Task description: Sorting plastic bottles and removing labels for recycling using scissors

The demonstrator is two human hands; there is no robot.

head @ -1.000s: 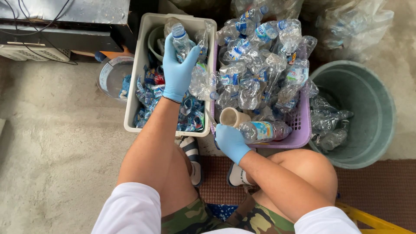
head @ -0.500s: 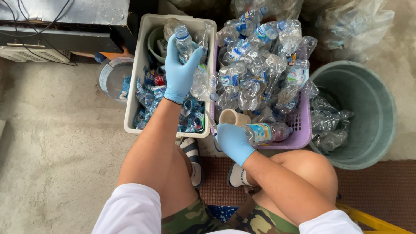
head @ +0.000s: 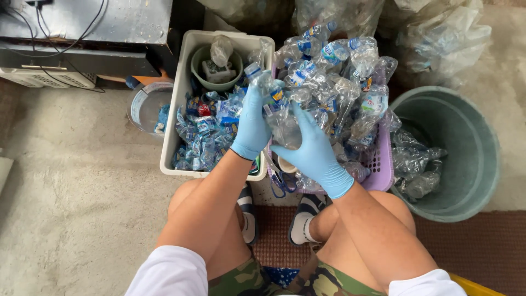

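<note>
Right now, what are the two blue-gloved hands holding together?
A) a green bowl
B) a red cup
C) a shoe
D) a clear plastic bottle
D: the left hand and the right hand both grip one crumpled clear plastic bottle above the gap between the white bin and the purple basket.

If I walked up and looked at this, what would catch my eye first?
Probably the two blue-gloved hands in the middle: the left hand and right hand grip one clear plastic bottle between them. Behind them a purple basket is heaped with crushed clear bottles, and to its left a white bin holds torn-off labels. A grey-green bucket with a few bottles stands at the right.
</note>
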